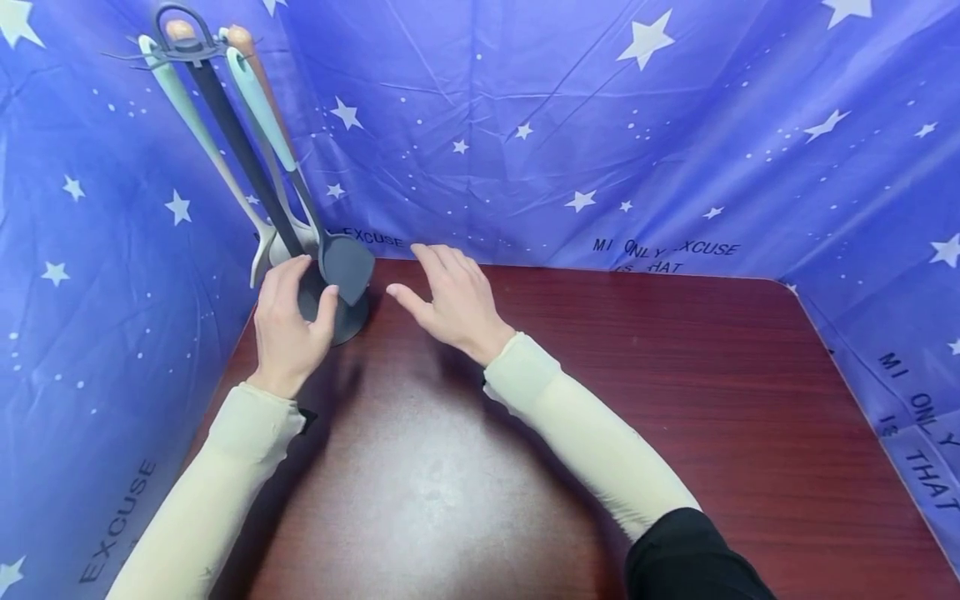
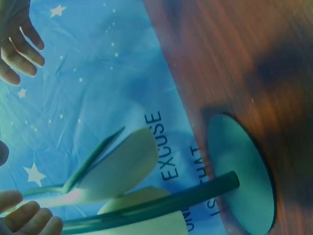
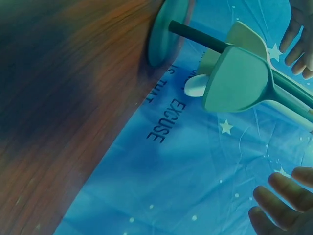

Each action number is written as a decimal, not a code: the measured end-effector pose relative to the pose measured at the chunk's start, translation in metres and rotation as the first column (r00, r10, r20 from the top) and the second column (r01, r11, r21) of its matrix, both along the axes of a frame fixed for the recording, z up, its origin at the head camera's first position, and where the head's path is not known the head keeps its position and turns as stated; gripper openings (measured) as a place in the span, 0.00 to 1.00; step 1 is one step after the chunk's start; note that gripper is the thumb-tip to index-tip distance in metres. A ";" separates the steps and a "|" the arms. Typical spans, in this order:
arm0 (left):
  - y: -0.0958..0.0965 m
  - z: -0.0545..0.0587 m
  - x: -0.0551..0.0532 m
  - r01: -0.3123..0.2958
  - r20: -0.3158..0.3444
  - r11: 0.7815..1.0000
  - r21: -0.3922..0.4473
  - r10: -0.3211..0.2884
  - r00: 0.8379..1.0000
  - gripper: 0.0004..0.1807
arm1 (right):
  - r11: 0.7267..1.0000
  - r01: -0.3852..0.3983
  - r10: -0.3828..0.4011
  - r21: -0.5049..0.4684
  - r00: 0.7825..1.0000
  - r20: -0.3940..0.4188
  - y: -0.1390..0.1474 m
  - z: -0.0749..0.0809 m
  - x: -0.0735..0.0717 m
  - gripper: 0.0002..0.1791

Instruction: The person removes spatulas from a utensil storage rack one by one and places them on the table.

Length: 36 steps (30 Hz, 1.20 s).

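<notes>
A dark utensil stand (image 1: 240, 150) rises at the table's back left on a round base (image 2: 244, 181). Several kitchen utensils hang from its top ring; one is a turner (image 1: 347, 265) with a grey blade and a mint handle. My left hand (image 1: 288, 329) is beside the pole on the near left, its fingers relaxed and gripping nothing. Across from it, to the right of the turner, my right hand (image 1: 453, 304) hovers with fingers extended and thumb apart. In the right wrist view, the turner blade (image 3: 239, 81) lies between the right hand (image 3: 286, 200) and the left hand (image 3: 301, 41).
The reddish-brown wooden table (image 1: 675, 400) extends to the right and toward me. A blue cloth (image 1: 525, 108) with white stars and lettering encloses the back and both sides. Wire hooks (image 1: 127, 58) jut from the stand's top.
</notes>
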<state>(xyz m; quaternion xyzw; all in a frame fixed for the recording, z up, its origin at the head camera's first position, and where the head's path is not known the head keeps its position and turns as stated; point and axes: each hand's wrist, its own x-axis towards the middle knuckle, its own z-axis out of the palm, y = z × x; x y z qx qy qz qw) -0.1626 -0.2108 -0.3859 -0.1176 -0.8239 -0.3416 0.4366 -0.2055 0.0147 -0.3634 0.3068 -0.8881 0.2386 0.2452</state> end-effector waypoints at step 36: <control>-0.022 -0.006 -0.046 -0.194 0.222 0.928 0.318 0.126 0.967 0.18 | 0.934 -0.030 0.174 -0.355 0.908 0.381 -0.096 0.015 -0.046 0.21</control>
